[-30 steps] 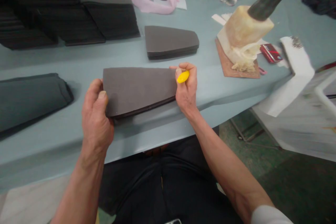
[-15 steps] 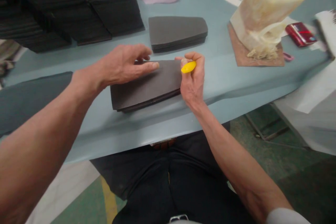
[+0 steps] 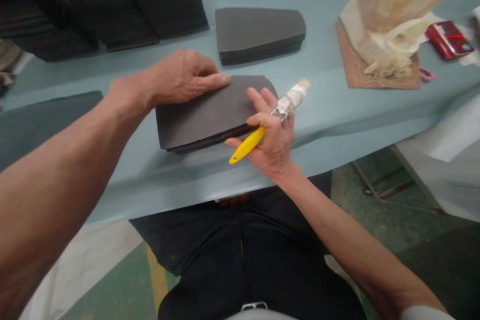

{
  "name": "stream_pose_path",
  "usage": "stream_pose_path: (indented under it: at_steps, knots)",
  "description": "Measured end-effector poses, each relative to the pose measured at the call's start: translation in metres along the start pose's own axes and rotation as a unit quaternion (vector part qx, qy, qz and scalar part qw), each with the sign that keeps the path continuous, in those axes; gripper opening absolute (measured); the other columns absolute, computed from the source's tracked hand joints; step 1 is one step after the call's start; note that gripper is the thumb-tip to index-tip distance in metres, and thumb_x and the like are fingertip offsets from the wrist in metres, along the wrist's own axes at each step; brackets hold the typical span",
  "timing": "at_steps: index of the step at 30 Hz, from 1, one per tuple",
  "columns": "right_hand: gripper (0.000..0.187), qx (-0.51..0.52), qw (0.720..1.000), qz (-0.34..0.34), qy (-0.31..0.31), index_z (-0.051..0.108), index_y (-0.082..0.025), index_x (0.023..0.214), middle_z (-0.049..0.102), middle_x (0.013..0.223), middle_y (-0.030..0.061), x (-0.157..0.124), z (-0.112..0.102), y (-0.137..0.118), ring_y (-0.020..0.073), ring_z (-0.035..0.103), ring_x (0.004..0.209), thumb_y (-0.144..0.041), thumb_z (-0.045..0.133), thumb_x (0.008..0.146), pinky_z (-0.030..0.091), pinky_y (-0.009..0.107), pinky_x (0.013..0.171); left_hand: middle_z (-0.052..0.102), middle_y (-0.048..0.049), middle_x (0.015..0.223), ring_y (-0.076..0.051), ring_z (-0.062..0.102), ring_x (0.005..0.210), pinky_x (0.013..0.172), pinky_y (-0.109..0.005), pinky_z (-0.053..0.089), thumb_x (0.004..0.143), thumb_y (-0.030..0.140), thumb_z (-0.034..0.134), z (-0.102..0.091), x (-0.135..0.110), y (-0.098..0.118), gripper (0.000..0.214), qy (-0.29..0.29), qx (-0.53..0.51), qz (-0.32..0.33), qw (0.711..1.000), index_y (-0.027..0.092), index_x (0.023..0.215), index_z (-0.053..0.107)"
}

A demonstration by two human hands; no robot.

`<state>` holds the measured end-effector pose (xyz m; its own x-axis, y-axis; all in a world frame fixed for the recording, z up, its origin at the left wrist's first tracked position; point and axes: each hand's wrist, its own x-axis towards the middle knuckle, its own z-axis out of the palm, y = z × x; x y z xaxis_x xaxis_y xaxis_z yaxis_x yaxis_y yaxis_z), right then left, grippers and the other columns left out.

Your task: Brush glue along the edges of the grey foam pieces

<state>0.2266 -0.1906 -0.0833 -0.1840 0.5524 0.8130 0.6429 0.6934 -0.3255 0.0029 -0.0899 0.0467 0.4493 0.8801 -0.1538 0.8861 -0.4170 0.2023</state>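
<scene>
A small stack of dark grey tapered sheets (image 3: 210, 115) lies on the table in front of me. My left hand (image 3: 191, 77) grips its far edge, thumb on the top sheet and fingers curled over behind, partly hidden. In my right hand (image 3: 272, 145) is a paintbrush with a yellow handle (image 3: 247, 146). Its wrapped white head (image 3: 294, 97) points up and to the right, away from the sheets. The right fingertips reach over the stack's right end; whether they touch it I cannot tell. Behind it sits a second stack of grey sheets (image 3: 260, 35).
Tall piles of dark sheets (image 3: 161, 10) stand at the back left. On the right, a cut plastic jug (image 3: 390, 5) rests on a brown board (image 3: 356, 72), beside a red shiny case (image 3: 449, 40). A dark sheet (image 3: 45, 120) lies on the left. The table edge (image 3: 180, 206) is near my body.
The brush has swung round in my right hand, its handle now toward me and its head up right. My left fingers have closed in on the stack's far edge. The view has shifted slightly.
</scene>
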Motion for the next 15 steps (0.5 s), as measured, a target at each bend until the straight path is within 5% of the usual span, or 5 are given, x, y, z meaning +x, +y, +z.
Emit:
stream_pose_path:
  at_steps: [5, 10, 15]
  knots:
    - [0.053, -0.022, 0.999, 0.007, -0.033, 0.046, -0.028, 0.120, 0.064, 0.157, 0.0149, 0.001, 0.009, -0.004, 0.0322, 0.054, 0.154, -0.075, 0.056, 0.099, 0.034, 0.060, 0.129, 0.063, -0.0005, 0.082, -0.012, 0.050, 0.072, 0.076, -0.029, 0.039, 0.098, 0.069, 0.037, -0.003, -0.003, 0.010, 0.068, -0.019, 0.016, -0.026, 0.999, 0.016, 0.112, 0.078]
    - [0.060, 0.038, 0.998, 0.041, -0.027, 0.050, -0.028, 0.114, 0.065, 0.155, 0.0156, 0.002, 0.013, -0.005, 0.0363, 0.053, 0.154, -0.083, 0.059, 0.093, 0.031, 0.066, 0.129, 0.073, -0.0071, 0.113, -0.017, 0.057, 0.088, 0.086, -0.031, 0.044, 0.099, 0.064, 0.039, -0.004, -0.008, 0.014, 0.064, -0.015, 0.001, -0.018, 1.000, 0.020, 0.131, 0.072]
    - [0.065, 0.094, 0.991, 0.090, -0.014, 0.051, -0.028, 0.105, 0.066, 0.153, 0.0148, 0.004, 0.015, -0.009, 0.0377, 0.052, 0.155, -0.089, 0.065, 0.085, 0.027, 0.070, 0.130, 0.075, -0.0090, 0.120, -0.018, 0.057, 0.088, 0.084, -0.030, 0.043, 0.099, 0.062, 0.040, -0.002, -0.009, 0.011, 0.062, -0.008, -0.016, -0.012, 1.000, 0.019, 0.132, 0.071]
